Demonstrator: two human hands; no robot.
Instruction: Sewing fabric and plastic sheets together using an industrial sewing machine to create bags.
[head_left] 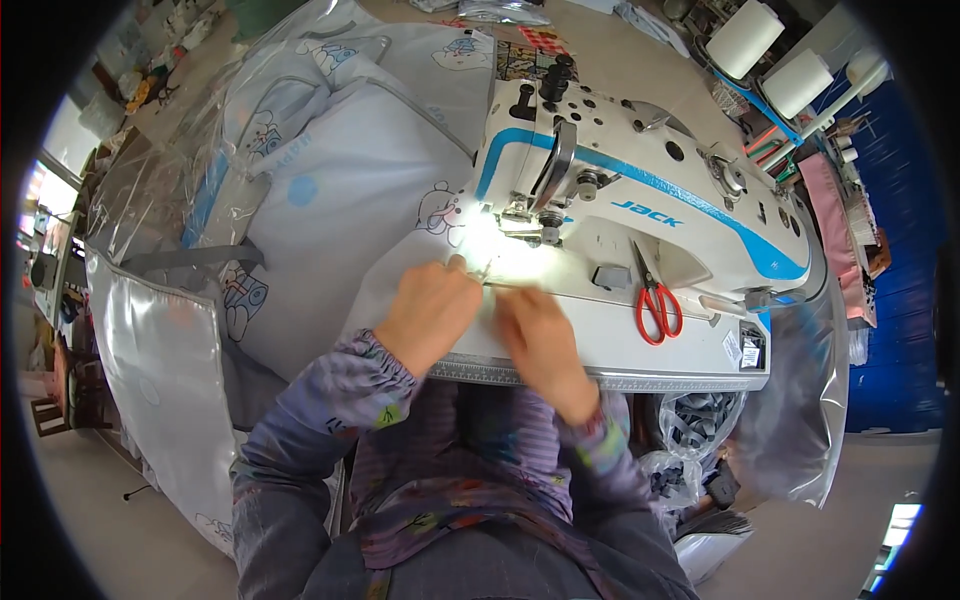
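A white sewing machine (620, 190) with blue trim stands in front of me, its lamp glaring over the needle area. Pale coated fabric (350, 190) with cartoon bear prints spreads from under the needle end to the left. My left hand (430, 312) is closed at the fabric's edge, just below the lit needle area, fingers curled on the material. Close beside it on the right, my right hand (540, 340) is smeared by motion over the machine bed's front edge. Its fingers are too blurred to show what they hold. Glare hides the needle and presser foot.
Red-handled scissors (658, 305) lie on the machine bed, right of a small grey block (611, 277). A ruler strip (660, 382) runs along the front edge. White thread cones (745, 38) stand at the far right. Bags of grey strips (700, 425) hang below the table.
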